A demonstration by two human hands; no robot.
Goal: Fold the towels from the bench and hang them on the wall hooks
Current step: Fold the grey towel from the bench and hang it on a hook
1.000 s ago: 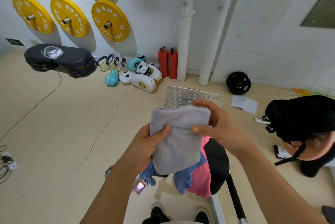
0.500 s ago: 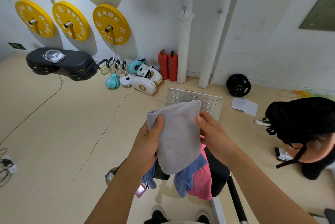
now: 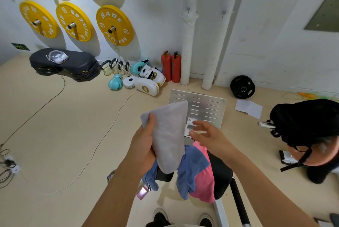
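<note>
The folded grey towel (image 3: pixel 169 135) is held up in the air above the desk (image 3: pixel 221 173), gripped along its left edge by the left hand (image 3: pixel 145 148), whose thumb lies across the front of the cloth near the top corner while the fingers wrap behind it. The right hand (image 3: pixel 209 137) is just beside the towel on its right, apart from it, with fingers spread loosely and holding nothing; it is blurred. Below the grey towel, a blue towel (image 3: pixel 190 169) and a pink towel (image 3: pixel 205 180) lie draped over the front end of the black padded desk, the blue one partly on top of the pink. On the floor beyond the hands lies a slotted metal plate (image 3: pixel 203 105), with a sheet of paper (image 3: pixel 248 108) and a black weight plate (image 3: pixel 242 87) further right. Two hooks (image 3: pixel 188 10) are stuck on the white wall above the wrapped pipes (image 3: pixel 187 43). Two red fire extinguishers (image 3: pixel 171 67) stand against the wall, next to boxing gloves (image 3: pixel 145 79). Yellow weight plates (image 3: pixel 114 25) hang on the wall at left, and a black backpack (image 3: pixel 308 122) sits at right.
</note>
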